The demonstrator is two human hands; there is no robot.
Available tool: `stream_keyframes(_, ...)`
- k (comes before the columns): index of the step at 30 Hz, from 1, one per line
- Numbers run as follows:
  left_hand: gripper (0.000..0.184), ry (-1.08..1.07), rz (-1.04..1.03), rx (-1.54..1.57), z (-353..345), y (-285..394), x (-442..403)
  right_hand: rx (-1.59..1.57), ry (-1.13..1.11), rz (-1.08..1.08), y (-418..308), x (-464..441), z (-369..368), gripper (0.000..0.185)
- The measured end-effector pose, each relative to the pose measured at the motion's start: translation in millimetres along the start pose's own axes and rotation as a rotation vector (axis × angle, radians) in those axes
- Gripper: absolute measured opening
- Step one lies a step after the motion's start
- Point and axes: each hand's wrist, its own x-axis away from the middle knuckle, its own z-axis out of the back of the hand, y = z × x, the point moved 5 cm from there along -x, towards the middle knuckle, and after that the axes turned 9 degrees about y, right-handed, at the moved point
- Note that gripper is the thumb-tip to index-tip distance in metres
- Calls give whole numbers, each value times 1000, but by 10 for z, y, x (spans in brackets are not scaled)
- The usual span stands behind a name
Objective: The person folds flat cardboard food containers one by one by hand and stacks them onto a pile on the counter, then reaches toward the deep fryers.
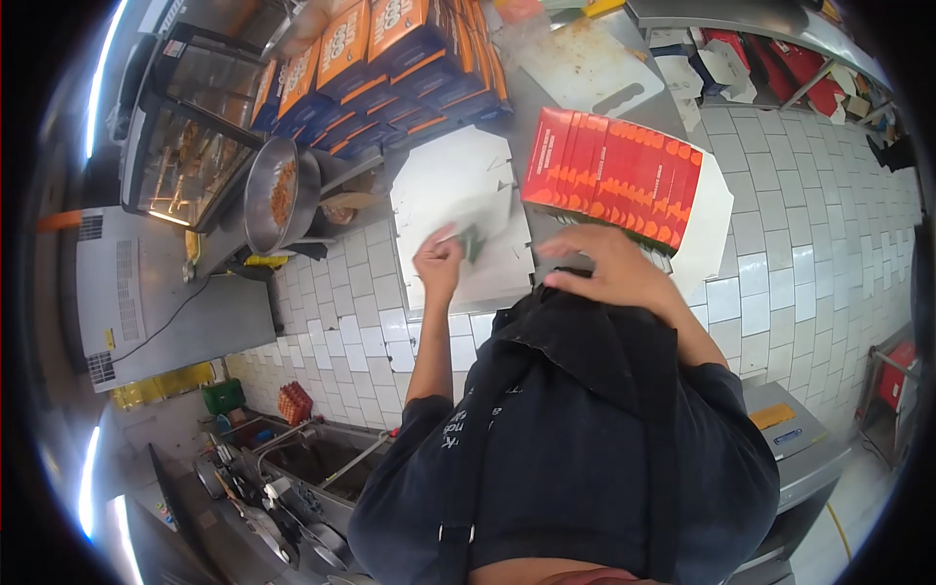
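White notched cardboard box (441, 175), spread open and unclosed, lies under the blurred left hand (439, 265), whose grip cannot be told; the right hand (616, 265) hovers, fingers apart. Beside the box, red-and-orange printed cartons (614, 174) overlap in a row.

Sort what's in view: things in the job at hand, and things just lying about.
Seemingly in use:
white cardboard, under the left hand
blurred green item, beside that hand
red boxes, near the right hand

Apparently just about:
orange-and-blue boxes
metal bowl
cutting board

Commercial kitchen with food warmer (195, 146)
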Motion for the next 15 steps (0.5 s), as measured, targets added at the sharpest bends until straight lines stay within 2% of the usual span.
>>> stream_keyframes(2,37,195,-9,65,214,348,-79,-13,-146,31,8,-67,-252,49)
stream_keyframes(4,41,315,-62,148,404,747,-70,-89,-245,-33,27,-140,-508,81)
stream_keyframes(6,43,351,-122,245,439,1296,112,-176,-194,47,-85,-234,-741,114)
stream_keyframes(8,43,349,-150,308,408,1663,292,-277,-94,253,-285,-364,-905,129)
stream_keyframes(10,44,245,-217,347,260,1910,538,-352,-49,319,-463,-426,-973,130)
stream_keyframes(11,47,178,-171,436,170,1935,660,-446,-12,374,-543,-440,-971,130)
stream_keyframes(12,49,109,-126,520,70,1962,762,-430,-108,229,-548,-406,-936,120)
stream_keyframes(13,63,25,-78,661,-19,2031,818,-402,-103,316,-636,-392,-839,103)
stream_keyframes(14,82,-241,-170,646,-58,2078,822,-373,-94,401,-687,-389,-759,88)
stream_keyframes(15,81,-132,-33,876,-126,2199,858,-369,-93,411,-655,-403,-699,88)
